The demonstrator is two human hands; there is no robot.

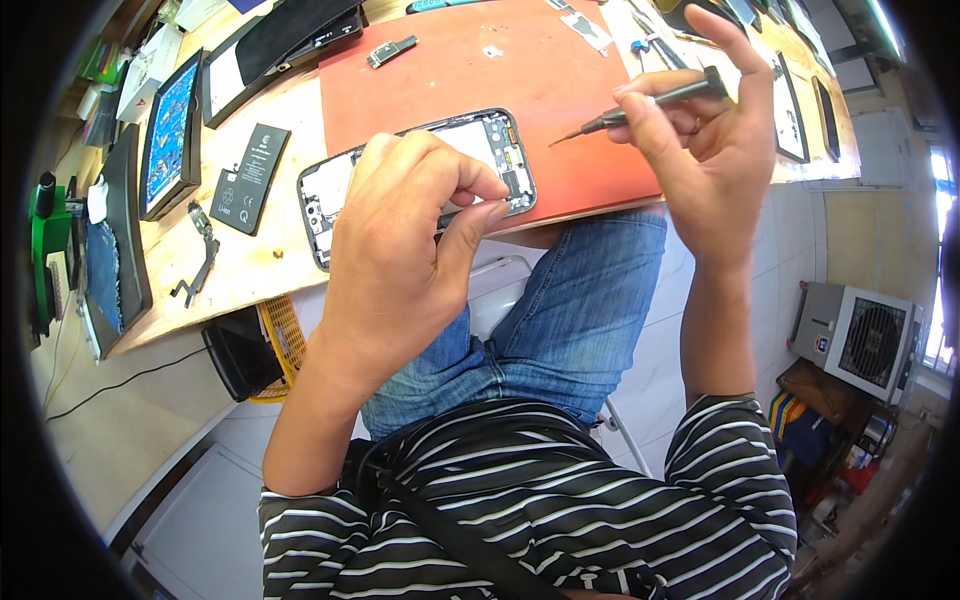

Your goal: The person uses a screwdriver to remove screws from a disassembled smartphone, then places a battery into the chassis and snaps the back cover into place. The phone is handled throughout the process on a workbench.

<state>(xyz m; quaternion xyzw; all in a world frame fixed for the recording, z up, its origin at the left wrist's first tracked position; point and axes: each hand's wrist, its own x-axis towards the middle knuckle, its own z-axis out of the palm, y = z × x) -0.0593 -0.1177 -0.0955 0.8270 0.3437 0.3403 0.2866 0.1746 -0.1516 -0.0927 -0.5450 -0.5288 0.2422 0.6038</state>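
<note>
An opened phone housing [508,150] lies on the front edge of the orange mat [430,75] and the wooden bench. My left hand [395,250] is over it, thumb and forefinger closed near its right half; whatever is between them is too small to make out. My right hand [705,170] is raised to the right, gripping a thin dark screwdriver [680,93], its tip pointing down-left above the mat, apart from the phone.
Left on the bench [150,315] lie a black battery [250,180], flex cables [200,255] and a boxed screen [168,135]. Small parts [390,52] sit on the mat's far side. A fan unit [855,335] stands at the lower right.
</note>
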